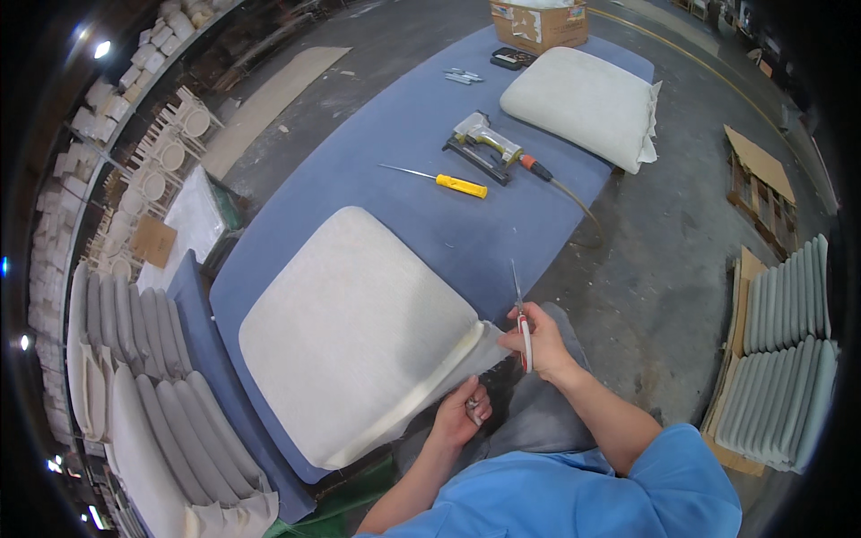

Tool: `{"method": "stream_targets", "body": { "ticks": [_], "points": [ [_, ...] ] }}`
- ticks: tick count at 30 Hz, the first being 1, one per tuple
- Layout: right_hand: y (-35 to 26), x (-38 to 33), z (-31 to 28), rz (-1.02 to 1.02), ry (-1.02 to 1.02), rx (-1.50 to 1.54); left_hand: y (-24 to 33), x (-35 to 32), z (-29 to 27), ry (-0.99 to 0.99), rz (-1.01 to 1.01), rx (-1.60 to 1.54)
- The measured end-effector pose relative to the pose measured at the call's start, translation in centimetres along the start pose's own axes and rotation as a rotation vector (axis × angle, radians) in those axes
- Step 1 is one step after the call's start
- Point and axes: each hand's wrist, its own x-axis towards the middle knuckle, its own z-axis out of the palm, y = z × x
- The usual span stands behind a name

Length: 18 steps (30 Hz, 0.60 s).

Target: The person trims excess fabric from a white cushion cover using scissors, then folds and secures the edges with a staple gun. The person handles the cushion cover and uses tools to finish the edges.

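Scissors at the cushion corner

Right hand (538, 341) grips scissors (521, 323), blades pointing to 12 o'clock; left hand (459, 414) pinches loose fabric (489, 351) on the cushion (354, 332), lying on the blue table (430, 143).

On my surface (395, 134) I count two cushions (359, 332), one screwdriver (439, 180), one staple gun (484, 143), one cardboard box (538, 22), and one pair of scissors (522, 323) in my hands.
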Motion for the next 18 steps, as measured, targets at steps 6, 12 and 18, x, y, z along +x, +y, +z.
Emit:
{"method": "stream_targets", "body": {
  "ticks": [6, 12, 18],
  "points": [
    [-0.8, -1.4, 0.0, 0.057, 0.072, 0.041, -0.1, 2.2, 2.3, -0.031, -0.030, -0.032],
    [-0.3, -1.5, -1.3, 0.047, 0.055, 0.083, 0.0, 1.8, 4.0, 0.085, -0.165, 0.242],
    [-1.0, -2.0, -1.2, 0.072, -0.003, 0.123, -0.2, 2.4, 3.9, 0.071, 0.054, -0.083]
  ]
}}
